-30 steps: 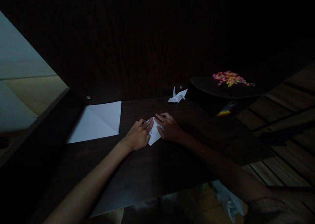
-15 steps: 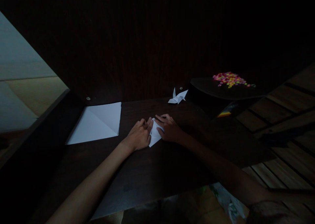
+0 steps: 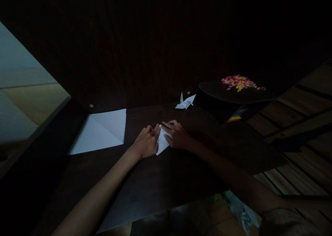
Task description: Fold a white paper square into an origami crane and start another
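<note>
A small folded piece of white paper (image 3: 162,144) lies on the dark wooden table between my hands. My left hand (image 3: 146,142) grips its left edge, fingertips near the top point and thumb lower down. From the other side my right hand (image 3: 177,135) holds the paper, with fingers at its upper tip and thumb on its face. Both hands cover parts of the folds. Behind them a finished white paper crane (image 3: 186,101) stands near the back panel.
A stack of white paper sheets (image 3: 100,130) with a diagonal crease on top lies to the left. On a raised rounded shelf (image 3: 218,94) at the right sits a heap of small colourful pieces (image 3: 240,82). A plastic bag (image 3: 243,211) shows below the table's front edge.
The view has shifted slightly, so everything sits a little further left. Both hands stay on the folded paper, with only slight finger movement; the fold's dark gap looks smaller.
</note>
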A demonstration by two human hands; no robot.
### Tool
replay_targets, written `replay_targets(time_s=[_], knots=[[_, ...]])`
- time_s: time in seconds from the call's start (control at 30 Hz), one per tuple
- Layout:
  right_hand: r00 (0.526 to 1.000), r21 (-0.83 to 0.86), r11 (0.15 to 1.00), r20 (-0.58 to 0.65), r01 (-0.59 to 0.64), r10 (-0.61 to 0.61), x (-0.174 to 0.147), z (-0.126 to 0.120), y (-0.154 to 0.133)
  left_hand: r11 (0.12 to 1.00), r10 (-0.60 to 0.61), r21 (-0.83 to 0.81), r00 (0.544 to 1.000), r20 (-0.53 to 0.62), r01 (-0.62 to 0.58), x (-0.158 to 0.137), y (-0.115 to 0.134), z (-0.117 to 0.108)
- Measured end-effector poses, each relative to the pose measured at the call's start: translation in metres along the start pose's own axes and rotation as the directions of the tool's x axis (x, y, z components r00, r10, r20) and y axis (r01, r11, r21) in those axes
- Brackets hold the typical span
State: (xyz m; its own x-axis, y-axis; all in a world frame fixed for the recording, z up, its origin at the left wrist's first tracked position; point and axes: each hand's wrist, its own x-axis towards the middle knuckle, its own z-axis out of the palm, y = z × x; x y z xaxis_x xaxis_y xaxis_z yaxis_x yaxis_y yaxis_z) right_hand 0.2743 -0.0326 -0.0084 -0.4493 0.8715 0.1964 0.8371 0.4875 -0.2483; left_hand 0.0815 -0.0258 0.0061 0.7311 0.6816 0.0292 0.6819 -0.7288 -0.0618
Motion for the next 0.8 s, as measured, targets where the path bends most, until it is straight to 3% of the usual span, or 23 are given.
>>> replay_targets(time_s=[0.2,0.8], knots=[[1.000,0.052,0.999,0.002,0.011,-0.011,0.0011,0.0000,0.0045,1.000,0.005,-0.011,1.000,0.008,-0.005,0.0011,-0.0011,-0.0015],[0.992,-0.053,0.998,0.127,-0.019,0.026,0.0070,-0.0082,0.0066,1.000,0.021,-0.021,1.000,0.000,-0.021,-0.0005,-0.0026,-0.0022]])
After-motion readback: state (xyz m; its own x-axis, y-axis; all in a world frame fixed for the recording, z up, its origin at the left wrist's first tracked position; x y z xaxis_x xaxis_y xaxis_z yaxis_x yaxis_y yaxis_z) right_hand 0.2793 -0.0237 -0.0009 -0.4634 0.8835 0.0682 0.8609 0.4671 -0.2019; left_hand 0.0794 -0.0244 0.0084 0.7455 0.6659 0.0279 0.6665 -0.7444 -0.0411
